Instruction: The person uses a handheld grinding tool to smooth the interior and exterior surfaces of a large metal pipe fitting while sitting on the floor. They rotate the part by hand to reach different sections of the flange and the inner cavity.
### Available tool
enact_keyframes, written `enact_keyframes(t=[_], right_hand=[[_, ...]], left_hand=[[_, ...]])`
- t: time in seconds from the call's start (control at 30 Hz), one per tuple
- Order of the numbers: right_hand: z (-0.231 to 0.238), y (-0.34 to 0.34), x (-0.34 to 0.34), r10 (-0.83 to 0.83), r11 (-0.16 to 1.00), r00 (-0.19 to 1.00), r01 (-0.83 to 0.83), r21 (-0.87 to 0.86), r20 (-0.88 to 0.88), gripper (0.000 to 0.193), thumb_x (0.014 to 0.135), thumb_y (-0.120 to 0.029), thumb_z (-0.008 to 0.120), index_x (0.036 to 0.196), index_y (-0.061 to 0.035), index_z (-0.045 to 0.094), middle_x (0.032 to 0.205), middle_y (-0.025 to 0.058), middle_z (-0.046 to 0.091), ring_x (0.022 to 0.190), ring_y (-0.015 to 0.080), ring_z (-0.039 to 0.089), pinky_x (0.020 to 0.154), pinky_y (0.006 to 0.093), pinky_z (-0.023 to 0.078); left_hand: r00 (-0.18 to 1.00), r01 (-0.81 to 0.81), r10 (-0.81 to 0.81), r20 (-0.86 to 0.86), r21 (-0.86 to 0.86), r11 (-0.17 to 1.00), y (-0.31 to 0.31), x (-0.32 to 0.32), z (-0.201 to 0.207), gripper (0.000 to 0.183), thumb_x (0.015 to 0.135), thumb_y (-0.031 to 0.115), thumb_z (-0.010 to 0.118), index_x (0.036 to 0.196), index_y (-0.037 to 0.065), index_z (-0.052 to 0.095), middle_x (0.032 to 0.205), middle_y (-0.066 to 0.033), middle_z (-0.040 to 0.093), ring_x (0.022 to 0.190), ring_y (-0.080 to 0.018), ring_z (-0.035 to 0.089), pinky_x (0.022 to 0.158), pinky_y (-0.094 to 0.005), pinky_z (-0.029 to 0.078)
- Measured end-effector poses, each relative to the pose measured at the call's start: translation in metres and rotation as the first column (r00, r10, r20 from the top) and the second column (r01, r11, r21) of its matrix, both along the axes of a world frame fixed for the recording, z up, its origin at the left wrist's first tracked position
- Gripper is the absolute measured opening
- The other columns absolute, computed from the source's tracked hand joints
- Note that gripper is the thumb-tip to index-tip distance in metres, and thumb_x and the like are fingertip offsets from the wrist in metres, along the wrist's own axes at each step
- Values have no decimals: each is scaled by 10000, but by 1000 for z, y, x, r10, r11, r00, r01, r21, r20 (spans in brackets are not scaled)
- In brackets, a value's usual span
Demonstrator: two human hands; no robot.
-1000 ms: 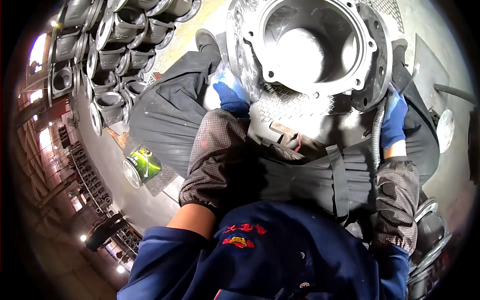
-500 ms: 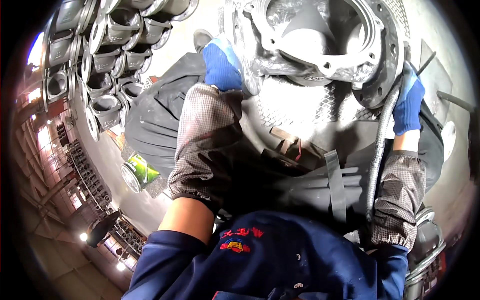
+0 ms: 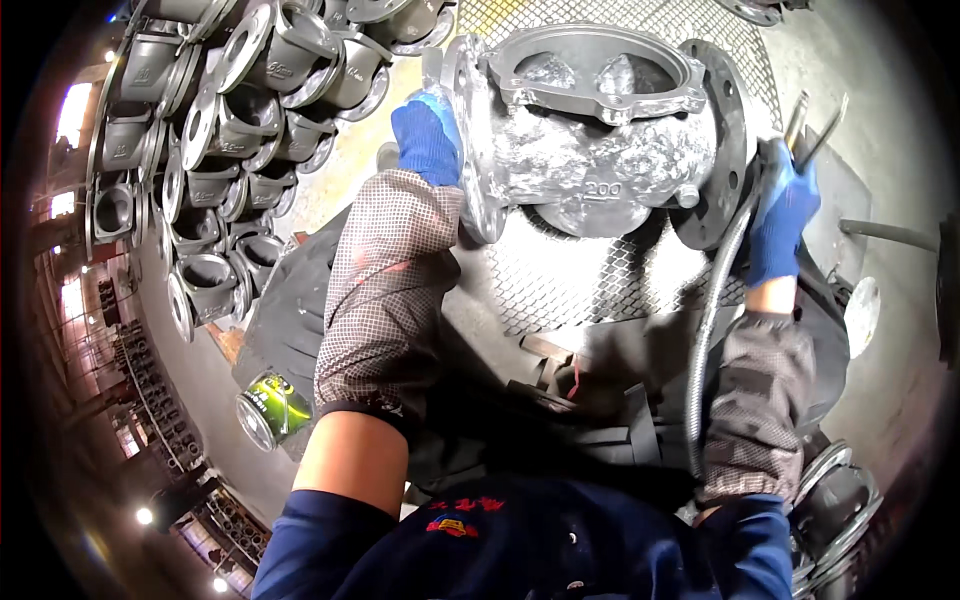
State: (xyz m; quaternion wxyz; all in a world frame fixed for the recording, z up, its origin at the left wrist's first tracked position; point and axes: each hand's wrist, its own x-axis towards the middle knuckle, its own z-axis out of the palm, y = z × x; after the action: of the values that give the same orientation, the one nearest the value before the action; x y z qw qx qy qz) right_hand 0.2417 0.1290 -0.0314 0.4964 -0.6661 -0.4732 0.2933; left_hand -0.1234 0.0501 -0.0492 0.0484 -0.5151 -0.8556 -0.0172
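A grey cast valve body [image 3: 600, 165] with a round flange at each end rests on metal mesh in front of me, its ring-shaped opening facing up and away. Against the rim of its left flange [image 3: 478, 140] is my left hand [image 3: 428, 138], in a blue glove, closed on the edge with the fingertips partly hidden. Beside the right flange [image 3: 728, 150], my gloved right hand [image 3: 782, 220] grips a hose-fed tool with two thin rods [image 3: 822, 132] sticking out beyond the fingers. A braided metal hose [image 3: 708, 330] runs from that hand down toward my lap. The tool's body is mostly covered.
Stacked grey flanged castings [image 3: 235, 130] stand at the left, with more castings [image 3: 838, 510] at the lower right. A green can [image 3: 275, 408] sits by my left leg. Below the mesh [image 3: 560, 280] lies a brownish hammer-like tool [image 3: 548, 362]. A dark bar [image 3: 890, 232] juts in from the right.
The valve body shows more of its near side and its opening looks narrower. My right hand has shifted, showing two rods above it. The whole view has moved too.
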Motion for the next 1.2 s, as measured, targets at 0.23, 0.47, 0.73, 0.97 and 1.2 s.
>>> enact_keyframes(t=[0.23, 0.47, 0.73, 0.97, 1.2], right_hand=[[12, -130, -58, 459, 864, 883, -419, 279, -94, 548, 851, 69, 520, 1380, -26, 419, 1040, 86, 640, 807, 113, 571, 712, 229, 472], [-6, -136, -114, 529, 840, 799, -445, 311, -287, 420, 831, 69, 589, 1246, 35, 534, 1189, 121, 617, 851, 119, 609, 716, 257, 514], [-39, -85, -90, 336, 923, 942, -327, 202, -15, 416, 833, -78, 638, 1243, -46, 574, 1059, 175, 661, 914, 162, 648, 794, 258, 494], [25, -78, -61, 122, 894, 651, -400, -202, -749, 453, 882, -35, 549, 1301, 83, 422, 853, 131, 652, 574, 90, 580, 472, 218, 456], [15, -26, -73, 51, 921, 700, -308, -238, -712, 216, 874, -40, 480, 1070, 33, 536, 730, 130, 655, 452, 129, 541, 413, 247, 436]], left_hand=[[985, 126, -121, -121, 37, 991, 22, -6, 3, 131, 814, 115, 571, 789, 49, 682, 756, -154, 667, 722, -299, 668, 614, -373, 522], [981, 150, -149, -120, -3, 989, 32, -16, 14, 147, 825, 119, 556, 811, 35, 676, 767, -163, 666, 732, -306, 666, 625, -377, 522], [975, 175, -178, -131, -36, 984, 31, -16, 15, 167, 838, 123, 539, 836, 18, 669, 779, -172, 665, 742, -314, 664, 637, -383, 522], [967, 189, -197, -164, -67, 980, 26, -26, 23, 186, 850, 127, 524, 859, 3, 662, 790, -180, 664, 752, -321, 662, 648, -387, 523], [950, 251, -263, -171, -88, 964, 29, -18, 20, 206, 861, 131, 509, 881, -11, 656, 801, -189, 664, 762, -328, 661, 659, -392, 523]])
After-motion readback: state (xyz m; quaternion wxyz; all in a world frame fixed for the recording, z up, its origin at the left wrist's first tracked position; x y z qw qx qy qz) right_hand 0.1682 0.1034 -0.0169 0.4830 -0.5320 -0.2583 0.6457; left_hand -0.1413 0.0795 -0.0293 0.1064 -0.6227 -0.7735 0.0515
